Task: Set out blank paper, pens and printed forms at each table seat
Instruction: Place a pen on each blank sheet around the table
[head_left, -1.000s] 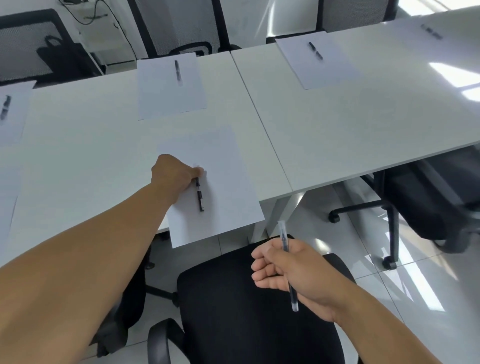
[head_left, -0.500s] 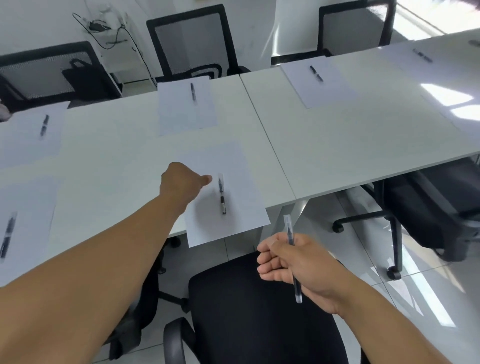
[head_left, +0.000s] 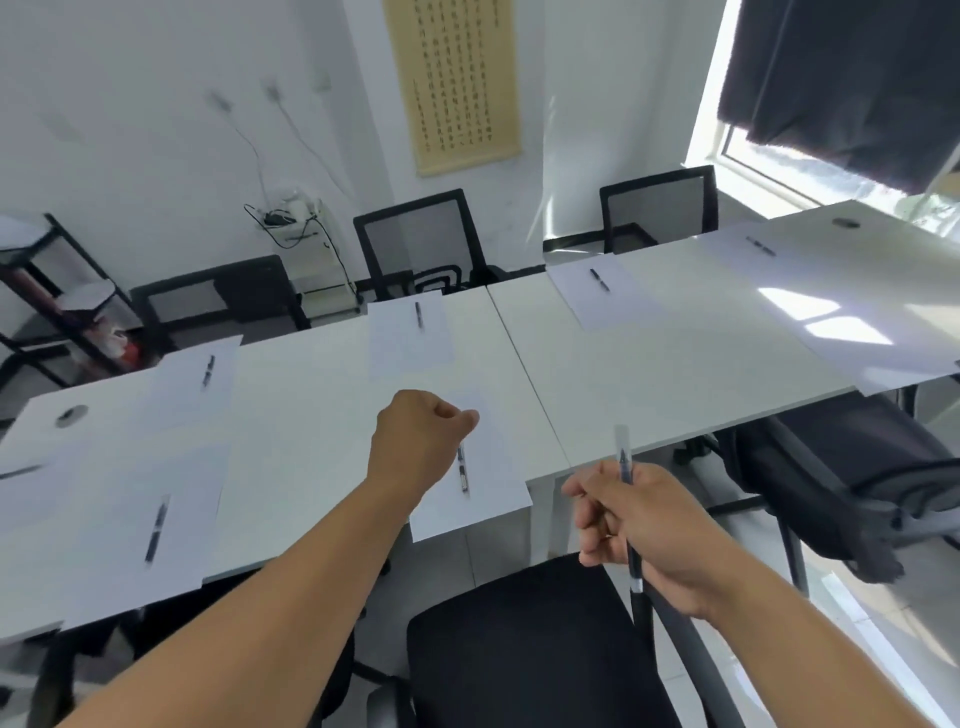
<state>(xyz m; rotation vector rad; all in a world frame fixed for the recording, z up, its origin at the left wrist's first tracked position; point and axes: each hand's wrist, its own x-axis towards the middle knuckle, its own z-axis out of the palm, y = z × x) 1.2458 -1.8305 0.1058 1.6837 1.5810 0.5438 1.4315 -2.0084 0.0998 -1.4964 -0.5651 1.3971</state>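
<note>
A blank white sheet (head_left: 488, 499) lies at the near table edge with a black pen (head_left: 462, 470) resting on it. My left hand (head_left: 418, 444) hovers over that sheet as a closed fist, holding nothing, its knuckles just left of the pen. My right hand (head_left: 641, 525) is off the table above a chair seat, shut on a clear-capped pen (head_left: 626, 488) that stands nearly upright. More sheets with pens lie at other seats: near left (head_left: 156, 525), far left (head_left: 208, 370), far centre (head_left: 418, 314) and far right (head_left: 599, 279).
Two white tables (head_left: 675, 374) stand joined end to end. A black chair seat (head_left: 519, 649) is right below my hands, another chair (head_left: 852, 467) sits at the right. Mesh chairs (head_left: 415, 239) line the far side. A black shelf (head_left: 62, 306) stands at the left.
My left hand let go of the pen on the near sheet and lifted off it, closing into a fist. The view tilted upward. My right hand kept its pen.
</note>
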